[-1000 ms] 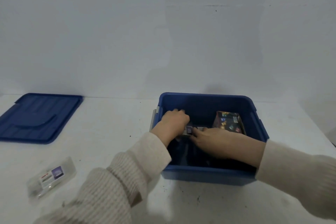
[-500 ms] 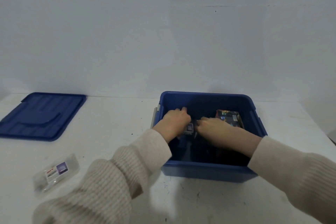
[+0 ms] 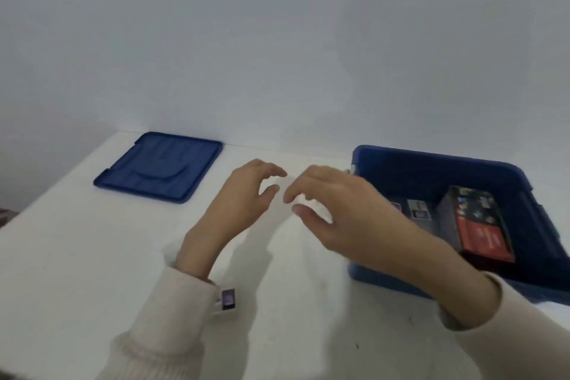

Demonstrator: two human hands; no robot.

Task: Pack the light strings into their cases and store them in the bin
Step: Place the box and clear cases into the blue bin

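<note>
Blue plastic forms the bin (image 3: pixel 431 157), which sits on the white table (image 3: pixel 77 256) with its right side cut off by the picture's edge and part of its near wall hidden behind the right forearm. Inside the bin, a dark printed box (image 3: pixel 475 222) lies against the right-hand part of the floor. Its long axis runs from the bin's far wall toward the near wall, with the red-panelled end nearest the viewer. Just left of the box, flat labelled cases (image 3: pixel 418 208) lie on the bin floor; which way they point is too blurred to tell. Left of the bin, above bare table, both hands hover holding nothing. The right hand (image 3: pixel 345 210) is just outside the bin's left wall and the left hand (image 3: pixel 243 194) is a little further left. Their fingers are loosely curled, and the fingertips are near one another but apart. Well left of the bin and towards the viewer, a clear case (image 3: pixel 227 299) lies on the table, mostly hidden under the left sleeve (image 3: pixel 172 318), so its long axis cannot be read. Far left of the bin, the blue lid (image 3: pixel 160 168) lies flat by the grey wall (image 3: pixel 277 40), and open table stretches between lid and bin.
</note>
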